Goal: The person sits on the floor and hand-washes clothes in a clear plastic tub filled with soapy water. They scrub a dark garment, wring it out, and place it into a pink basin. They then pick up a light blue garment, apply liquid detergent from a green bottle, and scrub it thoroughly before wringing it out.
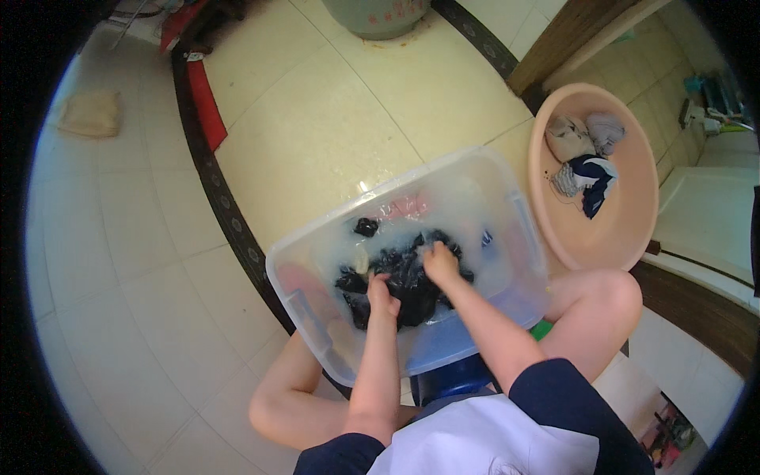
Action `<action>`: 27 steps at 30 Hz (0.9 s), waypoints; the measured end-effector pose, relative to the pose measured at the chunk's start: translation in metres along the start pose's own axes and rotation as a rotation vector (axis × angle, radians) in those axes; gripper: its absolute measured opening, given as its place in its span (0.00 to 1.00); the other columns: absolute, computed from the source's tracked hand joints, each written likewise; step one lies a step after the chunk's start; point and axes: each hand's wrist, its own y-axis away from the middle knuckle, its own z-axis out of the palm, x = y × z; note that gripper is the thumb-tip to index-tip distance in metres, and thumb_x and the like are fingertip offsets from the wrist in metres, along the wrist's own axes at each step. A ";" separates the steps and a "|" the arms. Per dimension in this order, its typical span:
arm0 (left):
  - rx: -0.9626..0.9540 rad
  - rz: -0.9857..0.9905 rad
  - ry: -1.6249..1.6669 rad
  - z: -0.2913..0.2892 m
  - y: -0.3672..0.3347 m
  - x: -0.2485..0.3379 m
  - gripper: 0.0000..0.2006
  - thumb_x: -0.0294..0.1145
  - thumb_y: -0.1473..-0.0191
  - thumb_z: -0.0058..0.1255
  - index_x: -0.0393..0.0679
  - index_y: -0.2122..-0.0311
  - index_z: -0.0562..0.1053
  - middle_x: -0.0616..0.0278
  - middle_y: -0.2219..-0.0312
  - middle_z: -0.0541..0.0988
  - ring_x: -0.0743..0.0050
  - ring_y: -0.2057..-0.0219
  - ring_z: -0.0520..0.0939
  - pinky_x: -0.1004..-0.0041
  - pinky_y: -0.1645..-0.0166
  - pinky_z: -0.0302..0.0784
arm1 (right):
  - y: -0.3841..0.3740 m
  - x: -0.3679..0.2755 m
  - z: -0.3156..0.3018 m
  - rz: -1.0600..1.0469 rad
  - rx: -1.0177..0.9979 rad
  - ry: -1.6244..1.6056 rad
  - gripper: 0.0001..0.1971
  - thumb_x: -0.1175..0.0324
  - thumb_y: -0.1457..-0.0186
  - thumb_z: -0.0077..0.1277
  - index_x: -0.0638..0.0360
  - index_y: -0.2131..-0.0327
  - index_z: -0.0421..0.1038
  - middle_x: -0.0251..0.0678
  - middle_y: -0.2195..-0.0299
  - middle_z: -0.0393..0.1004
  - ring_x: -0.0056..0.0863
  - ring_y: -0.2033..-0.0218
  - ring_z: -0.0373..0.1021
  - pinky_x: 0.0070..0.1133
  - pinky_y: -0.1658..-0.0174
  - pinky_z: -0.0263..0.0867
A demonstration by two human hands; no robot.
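A wet black garment [404, 299] lies bunched in cloudy, sudsy water inside a translucent plastic tub [311, 332] between my knees. My right hand [440, 264] is closed in a fist on the far right part of the dark cloth. At its left side, my left hand [383, 298] is curled against the fabric with the thumb showing; some of its fingers are hidden by the cloth. Pink cloth [404, 207] shows under the water near the tub's far wall. A small blue-striped piece of fabric [486, 237] floats to the right of the black garment.
A peach oval basin [606, 241] stands just right of the tub, with several crumpled clothes [584, 170] in it. A grey-green bucket [380, 20] sits on the tiled floor ahead. A beige cloth [90, 113] lies far left. A wooden door frame [566, 47] rises at the back right.
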 end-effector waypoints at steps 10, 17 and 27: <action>-0.384 -0.057 0.044 0.037 0.108 0.000 0.14 0.42 0.42 0.40 0.44 0.62 0.71 0.64 0.69 0.76 0.74 0.65 0.75 0.71 0.58 0.71 | 0.140 -0.042 -0.033 -0.699 0.242 -0.015 0.10 0.61 0.48 0.47 0.57 0.74 0.69 0.41 0.74 0.68 0.44 0.79 0.69 0.33 0.77 0.66; -0.219 -0.071 -0.408 0.028 0.098 -0.012 0.26 0.56 0.45 0.41 0.42 0.53 0.70 0.60 0.59 0.75 0.69 0.60 0.76 0.71 0.57 0.71 | 0.105 -0.063 -0.058 -0.337 0.273 0.059 0.18 0.56 0.43 0.37 0.57 0.78 0.70 0.44 0.77 0.72 0.47 0.77 0.70 0.41 0.72 0.65; -0.379 0.058 -0.209 0.026 0.122 -0.001 0.27 0.54 0.44 0.39 0.41 0.49 0.64 0.58 0.54 0.72 0.61 0.55 0.74 0.60 0.52 0.70 | 0.067 -0.016 -0.059 -0.202 0.090 -0.092 0.21 0.49 0.44 0.40 0.57 0.58 0.62 0.54 0.59 0.64 0.56 0.61 0.65 0.40 0.57 0.63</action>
